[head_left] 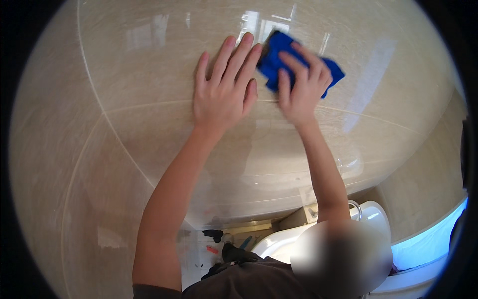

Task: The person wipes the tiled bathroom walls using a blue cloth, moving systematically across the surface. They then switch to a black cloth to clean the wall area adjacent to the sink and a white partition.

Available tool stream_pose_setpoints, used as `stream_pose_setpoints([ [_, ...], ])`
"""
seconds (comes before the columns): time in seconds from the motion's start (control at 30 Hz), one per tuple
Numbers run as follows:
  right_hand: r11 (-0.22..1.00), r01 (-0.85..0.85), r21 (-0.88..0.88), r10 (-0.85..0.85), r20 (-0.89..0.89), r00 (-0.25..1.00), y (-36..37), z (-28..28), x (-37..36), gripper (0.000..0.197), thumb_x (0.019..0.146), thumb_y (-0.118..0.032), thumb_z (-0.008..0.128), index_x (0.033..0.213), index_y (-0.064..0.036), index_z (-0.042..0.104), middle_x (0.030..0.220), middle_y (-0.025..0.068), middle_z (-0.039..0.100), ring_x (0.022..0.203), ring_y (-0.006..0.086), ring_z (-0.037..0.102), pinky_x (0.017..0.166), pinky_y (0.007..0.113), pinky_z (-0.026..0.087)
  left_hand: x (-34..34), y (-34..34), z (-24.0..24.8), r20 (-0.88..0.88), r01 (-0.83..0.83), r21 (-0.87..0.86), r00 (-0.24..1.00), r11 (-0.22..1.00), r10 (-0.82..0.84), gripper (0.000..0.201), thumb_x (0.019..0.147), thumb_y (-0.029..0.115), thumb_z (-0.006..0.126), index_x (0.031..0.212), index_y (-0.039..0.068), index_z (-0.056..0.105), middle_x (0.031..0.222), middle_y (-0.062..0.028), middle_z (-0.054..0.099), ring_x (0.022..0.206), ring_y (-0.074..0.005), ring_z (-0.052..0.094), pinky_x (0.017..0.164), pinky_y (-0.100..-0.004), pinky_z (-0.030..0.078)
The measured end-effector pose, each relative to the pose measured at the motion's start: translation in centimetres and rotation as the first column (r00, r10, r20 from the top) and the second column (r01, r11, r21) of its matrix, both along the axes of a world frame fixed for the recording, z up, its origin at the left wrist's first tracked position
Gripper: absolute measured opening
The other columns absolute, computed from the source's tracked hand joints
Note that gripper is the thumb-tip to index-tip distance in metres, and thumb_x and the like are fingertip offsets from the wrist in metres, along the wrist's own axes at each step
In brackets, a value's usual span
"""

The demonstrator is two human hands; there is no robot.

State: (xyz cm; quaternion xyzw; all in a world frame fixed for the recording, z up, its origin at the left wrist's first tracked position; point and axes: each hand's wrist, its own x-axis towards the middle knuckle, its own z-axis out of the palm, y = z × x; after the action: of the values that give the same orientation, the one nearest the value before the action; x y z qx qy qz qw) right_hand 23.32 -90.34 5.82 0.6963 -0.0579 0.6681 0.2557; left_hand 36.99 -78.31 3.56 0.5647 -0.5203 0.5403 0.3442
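Observation:
My left hand (222, 92) lies flat on the glossy beige tiled wall (154, 134), fingers stretched and slightly apart, holding nothing. To the right of it, my right hand (304, 84) presses a bunched blue cloth (279, 47) against the same wall, its fingers bent over the cloth. Loose edges of the cloth stick out on both sides of the hand. The right hand is slightly blurred. Part of the cloth is hidden under the fingers and palm.
Below my right forearm stands a white bathtub or basin (381, 214) with a curved chrome fitting (356, 207) at its rim. Small items, among them a red piece (212, 248) and a black object (213, 234), lie on the floor. Bright light enters at the lower right.

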Motion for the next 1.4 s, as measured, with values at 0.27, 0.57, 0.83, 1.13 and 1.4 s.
stream_pose_setpoints([
  [0.27,0.992,-0.030,-0.121,-0.016,-0.361,0.932,-1.7,1.6,-3.1,0.039,0.081,-0.020,0.068,0.119,-0.0253,0.064,0.130,-0.0008,0.057,0.113,0.0255,0.051,0.094,0.042,0.035,0.7,-0.6,-0.4,0.007,0.015,-0.020,1.000,1.000,-0.015,0.064,0.085,0.027,0.057,0.147,0.019,0.044,0.155,-0.0008,0.038,0.141,-0.0229,0.037,0.111,-0.0530,0.027],
  [0.57,0.994,0.001,-0.110,0.004,0.054,0.999,-1.0,6.0,-0.8,0.028,0.088,-0.017,0.062,0.116,-0.0145,0.065,0.128,0.0064,0.059,0.111,0.0293,0.050,0.097,0.041,0.033,0.3,-0.7,0.0,0.042,0.017,-0.021,0.999,1.000,-0.017,0.061,0.086,0.029,0.055,0.145,0.016,0.047,0.155,-0.0033,0.039,0.141,-0.0278,0.037,0.109,-0.0559,0.029],
  [0.83,0.997,-0.045,0.062,0.054,-0.150,0.987,0.8,-8.9,0.1,0.026,0.079,-0.020,0.068,0.104,-0.0265,0.068,0.129,-0.0019,0.059,0.116,0.0253,0.053,0.098,0.040,0.033,-0.6,1.3,0.7,0.038,0.000,0.046,0.999,0.999,-0.002,0.054,0.091,0.027,0.051,0.141,0.008,0.051,0.151,-0.0088,0.043,0.141,-0.0278,0.037,0.111,-0.0520,0.029],
  [1.13,0.994,-0.010,-0.107,-0.001,-0.097,0.995,-2.3,-0.6,-0.7,0.029,0.084,-0.019,0.067,0.112,-0.0252,0.069,0.126,-0.0016,0.061,0.108,0.0244,0.052,0.095,0.039,0.034,0.2,0.2,0.5,0.030,0.034,-0.016,0.999,0.999,-0.033,0.056,0.089,0.026,0.054,0.143,0.010,0.049,0.153,-0.0084,0.040,0.141,-0.0271,0.036,0.112,-0.0508,0.028],
  [1.4,0.998,-0.047,-0.037,0.046,-0.030,0.998,-0.5,-6.9,1.6,0.025,0.087,-0.017,0.062,0.111,-0.0170,0.068,0.128,0.0035,0.063,0.114,0.0217,0.051,0.096,0.035,0.030,0.6,-0.7,-1.1,0.033,0.013,-0.007,0.999,1.000,-0.013,0.055,0.088,0.024,0.053,0.141,0.010,0.051,0.153,-0.0082,0.041,0.143,-0.0285,0.034,0.113,-0.0527,0.027],
])
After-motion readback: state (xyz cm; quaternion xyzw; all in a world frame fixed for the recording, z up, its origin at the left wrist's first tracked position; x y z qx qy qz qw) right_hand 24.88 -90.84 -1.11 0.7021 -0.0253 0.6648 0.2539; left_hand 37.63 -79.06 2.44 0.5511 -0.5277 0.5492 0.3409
